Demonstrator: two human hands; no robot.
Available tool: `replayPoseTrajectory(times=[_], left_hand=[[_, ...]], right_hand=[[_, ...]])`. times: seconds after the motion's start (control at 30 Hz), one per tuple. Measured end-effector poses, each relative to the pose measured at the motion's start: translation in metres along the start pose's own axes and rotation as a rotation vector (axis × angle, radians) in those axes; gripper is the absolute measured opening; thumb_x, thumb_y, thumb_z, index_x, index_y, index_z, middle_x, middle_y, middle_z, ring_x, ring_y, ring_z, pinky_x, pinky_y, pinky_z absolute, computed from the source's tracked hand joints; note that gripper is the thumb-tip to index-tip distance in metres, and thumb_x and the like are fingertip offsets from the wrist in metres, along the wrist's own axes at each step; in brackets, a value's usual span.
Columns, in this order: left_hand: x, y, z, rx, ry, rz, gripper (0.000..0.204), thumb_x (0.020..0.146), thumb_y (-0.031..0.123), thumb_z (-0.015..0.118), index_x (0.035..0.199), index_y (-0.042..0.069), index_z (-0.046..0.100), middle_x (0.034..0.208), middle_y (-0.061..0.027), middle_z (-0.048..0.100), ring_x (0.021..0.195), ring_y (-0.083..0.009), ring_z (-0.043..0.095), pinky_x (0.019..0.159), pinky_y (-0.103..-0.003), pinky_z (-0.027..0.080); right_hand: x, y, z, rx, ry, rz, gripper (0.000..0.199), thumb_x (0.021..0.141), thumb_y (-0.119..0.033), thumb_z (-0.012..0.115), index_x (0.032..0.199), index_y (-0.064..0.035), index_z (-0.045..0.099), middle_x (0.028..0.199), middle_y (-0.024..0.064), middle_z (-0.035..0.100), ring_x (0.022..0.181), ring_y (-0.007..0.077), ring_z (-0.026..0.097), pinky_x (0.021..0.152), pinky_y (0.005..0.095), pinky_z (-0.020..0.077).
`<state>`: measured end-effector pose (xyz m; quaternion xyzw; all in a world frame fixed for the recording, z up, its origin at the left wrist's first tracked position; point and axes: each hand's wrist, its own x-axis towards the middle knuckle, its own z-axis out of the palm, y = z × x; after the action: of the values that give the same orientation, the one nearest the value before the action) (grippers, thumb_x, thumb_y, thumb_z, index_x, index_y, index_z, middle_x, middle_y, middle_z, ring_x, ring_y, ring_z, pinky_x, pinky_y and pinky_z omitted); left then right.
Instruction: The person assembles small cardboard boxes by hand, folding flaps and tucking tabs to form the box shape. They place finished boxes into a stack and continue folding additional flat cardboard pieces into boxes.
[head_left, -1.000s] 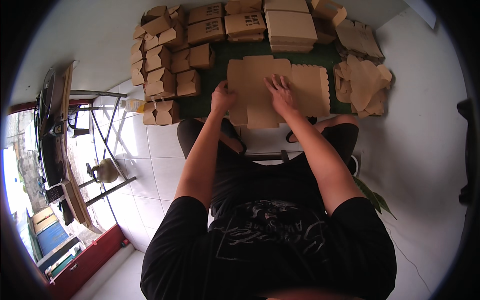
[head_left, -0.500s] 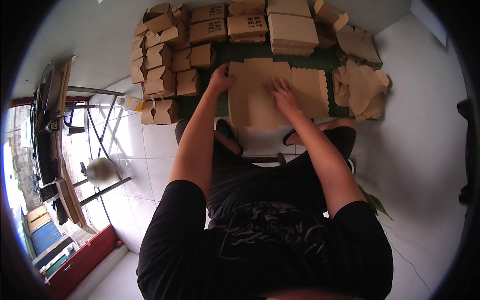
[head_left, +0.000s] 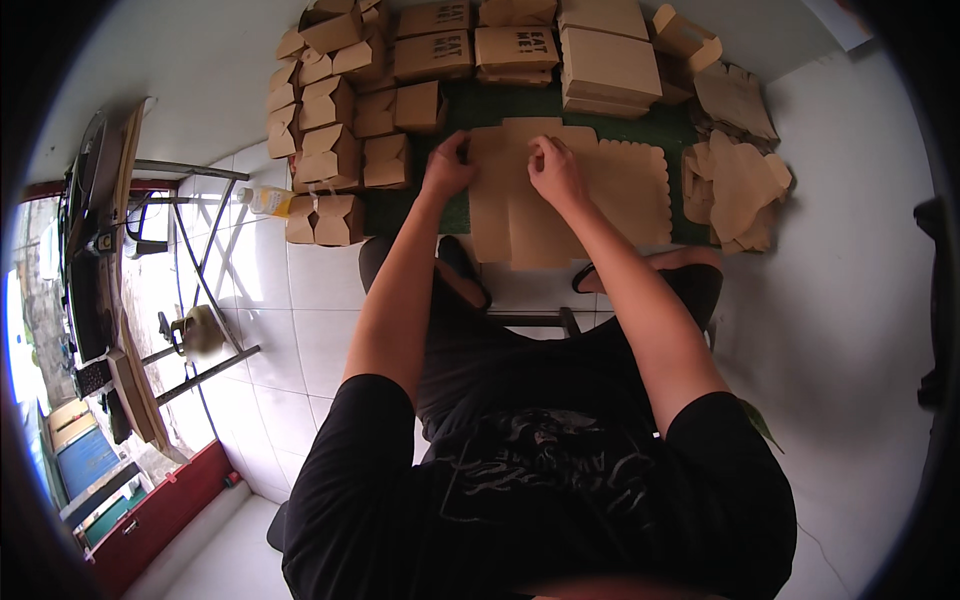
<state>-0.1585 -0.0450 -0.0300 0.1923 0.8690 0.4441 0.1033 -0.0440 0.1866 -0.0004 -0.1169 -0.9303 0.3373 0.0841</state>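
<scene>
your blank (head_left: pixel 505 195), a flat piece of brown card, lies in the middle of the green surface (head_left: pixel 500 103), its scalloped edge to your right and its near flaps reaching past the surface's near edge, above your feet. your left hand (head_left: pixel 450 168) is at the blank's left edge, fingers curved with a small gap to the thumb; whether they grip the card, you cannot tell from here. your right hand (head_left: pixel 556 172) is over the blank's far middle, fingers bent and drawn narrow toward the thumb; whether they pinch anything is unclear.

beyond the far edge you have a bare green strip before the card stack (head_left: pixel 610 70) and the cartons (head_left: pixel 517 48). to your left, more green lies between the blank and the small boxes (head_left: pixel 330 155). on the right the gap is slimmer, with loose card pieces (head_left: pixel 740 190) close by.
</scene>
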Motion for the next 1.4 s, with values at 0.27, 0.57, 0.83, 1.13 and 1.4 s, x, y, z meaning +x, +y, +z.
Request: replayPoseTrajectory(times=[0.27,0.57,0.83,1.13,1.4], left_hand=[[-0.006,0.008,-0.01,0.108,0.064,0.203,0.047,0.084,0.009,0.082,0.131,0.012,0.078,0.123,-0.0127,0.081,0.115,-0.0365,0.077,0.095,-0.044,0.063],[-0.03,0.004,-0.016,0.626,0.003,0.616,0.049,0.086,0.004,0.074,0.134,0.011,0.079,0.134,-0.0069,0.08,0.127,-0.0281,0.074,0.099,-0.044,0.061],[-0.056,0.01,-0.008,0.745,-0.034,0.528,0.058,0.087,0.004,0.071,0.145,0.004,0.073,0.15,-0.0113,0.074,0.141,-0.0282,0.067,0.111,-0.045,0.055],[-0.048,0.02,-0.007,0.723,-0.068,0.484,0.056,0.086,0.002,0.068,0.142,0.002,0.074,0.149,-0.0136,0.074,0.138,-0.0297,0.067,0.113,-0.046,0.053],[-0.055,0.029,0.028,0.945,0.029,0.354,0.059,0.1,0.013,0.065,0.158,0.003,0.063,0.16,-0.0144,0.066,0.151,-0.0315,0.058,0.123,-0.051,0.045]], right_hand=[[0.026,0.008,0.053,0.204,-0.1,-0.069,0.052,0.087,0.0,0.08,0.138,-0.0047,0.075,0.142,0.0183,0.071,0.132,0.0419,0.068,0.109,0.0481,0.0601],[0.0,0.006,0.045,0.136,-0.052,-0.302,0.044,0.089,0.006,0.074,0.132,-0.0056,0.08,0.131,0.012,0.075,0.119,0.0396,0.073,0.102,0.0489,0.0614],[-0.011,-0.012,0.046,-0.091,-0.033,-0.401,0.042,0.09,-0.001,0.073,0.132,-0.0048,0.078,0.136,0.0099,0.073,0.123,0.0376,0.068,0.106,0.0477,0.059],[-0.012,-0.024,0.078,-0.228,0.013,-0.337,0.034,0.103,-0.013,0.063,0.132,-0.0048,0.079,0.145,0.0115,0.07,0.143,0.0391,0.057,0.12,0.0552,0.0503],[-0.011,-0.037,0.073,-0.472,-0.123,-0.296,0.03,0.104,-0.017,0.063,0.119,-0.0053,0.086,0.154,0.0087,0.068,0.157,0.0362,0.049,0.137,0.0687,0.0267]])
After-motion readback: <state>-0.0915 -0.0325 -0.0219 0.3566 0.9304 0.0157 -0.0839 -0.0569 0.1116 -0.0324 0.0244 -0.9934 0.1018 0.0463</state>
